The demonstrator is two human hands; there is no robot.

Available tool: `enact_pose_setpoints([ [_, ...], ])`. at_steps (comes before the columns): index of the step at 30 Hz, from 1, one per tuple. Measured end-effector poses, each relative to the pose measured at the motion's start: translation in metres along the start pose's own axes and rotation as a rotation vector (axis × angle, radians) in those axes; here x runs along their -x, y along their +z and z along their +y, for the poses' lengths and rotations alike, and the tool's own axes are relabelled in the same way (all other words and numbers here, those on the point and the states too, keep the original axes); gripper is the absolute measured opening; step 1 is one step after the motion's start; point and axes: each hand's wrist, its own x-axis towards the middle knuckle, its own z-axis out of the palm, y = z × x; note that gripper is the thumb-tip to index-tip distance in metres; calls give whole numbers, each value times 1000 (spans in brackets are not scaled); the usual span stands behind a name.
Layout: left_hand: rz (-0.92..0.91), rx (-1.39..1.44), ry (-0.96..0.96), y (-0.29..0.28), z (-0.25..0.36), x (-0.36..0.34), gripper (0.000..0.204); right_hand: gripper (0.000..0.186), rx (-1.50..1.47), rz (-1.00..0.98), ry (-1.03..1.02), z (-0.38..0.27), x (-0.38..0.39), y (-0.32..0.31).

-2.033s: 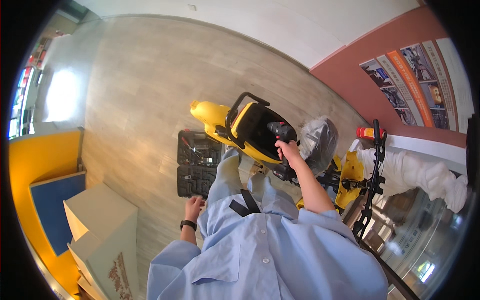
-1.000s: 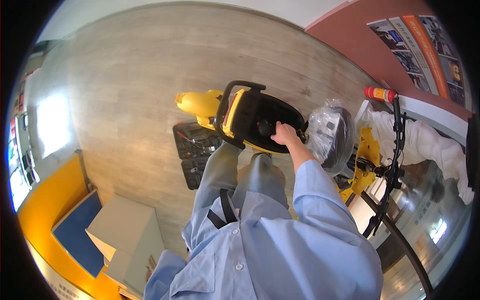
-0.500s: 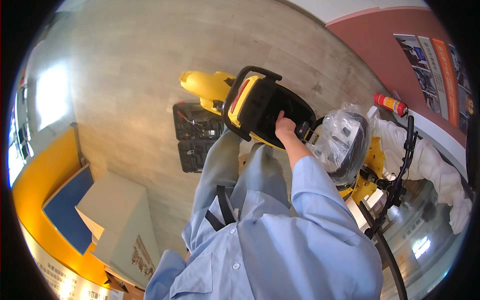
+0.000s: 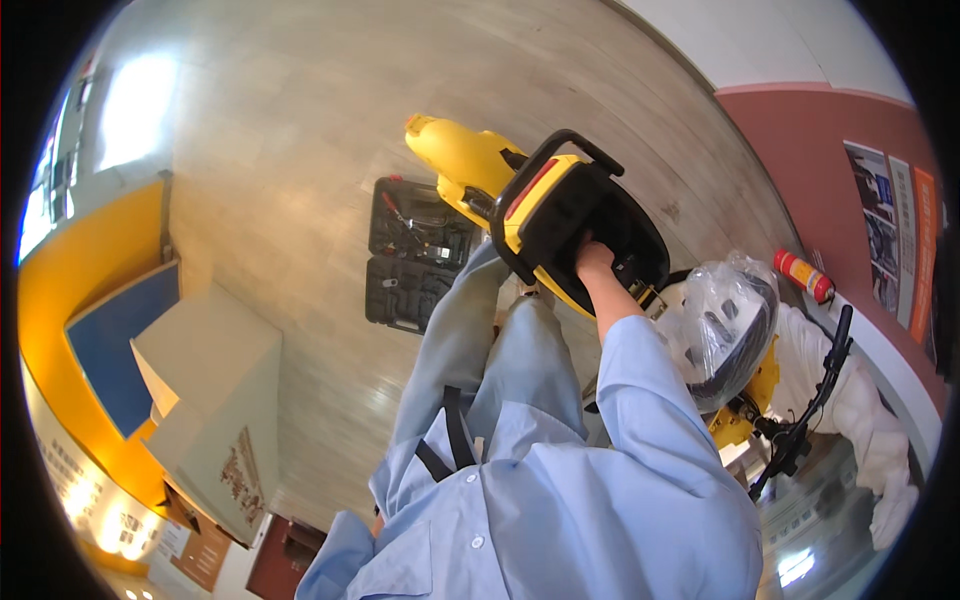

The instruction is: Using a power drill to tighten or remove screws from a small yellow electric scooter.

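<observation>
My right hand (image 4: 596,260) reaches down into the black storage compartment (image 4: 632,222) of a yellow scooter (image 4: 462,160). One digit points upward, while the other fingers are hidden, and I cannot tell whether they hold anything. Beside the hand, a small dark fitting (image 4: 626,271) sits at the compartment's edge, close to a metal latch (image 4: 652,298). A black grab rail (image 4: 540,175) curves round the scooter's tail. Farther right stands a white and black piece wrapped in clear plastic (image 4: 728,325), apparently the raised seat. My left hand is out of sight below the left sleeve.
An open black tool case (image 4: 400,292) lies on the floor left of my legs. Handlebars (image 4: 815,400), white sheeting (image 4: 850,410) and a red fire extinguisher (image 4: 804,276) are at the right. A pale box-shaped stand (image 4: 215,340) and a yellow wall (image 4: 95,235) occupy the left.
My right hand has sunk deeper into the compartment, its fingers now showing less. The view has shifted, so the scooter and tool case appear farther right.
</observation>
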Motion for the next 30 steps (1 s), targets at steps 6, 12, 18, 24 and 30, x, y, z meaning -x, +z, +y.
enact_pose_setpoints([
  [6, 4, 31, -4, 41, -21, -2, 37, 39, 40, 81, -35, -11, 2, 3],
  [12, -69, 29, 38, 88, -11, 3, 38, 46, 93, 22, -49, 3, 28, -23],
  [18, -67, -17, 142, 78, -20, -8, 39, 57, 21, -58, -91, 17, 103, -75],
  [24, -13, -46, 272, 66, 4, -25, 40, 50, -192, 103, -95, 33, 197, -111],
  [30, 37, -96, 356, 56, 17, -45, 41, 53, -398, 411, -209, 55, 291, -100],
])
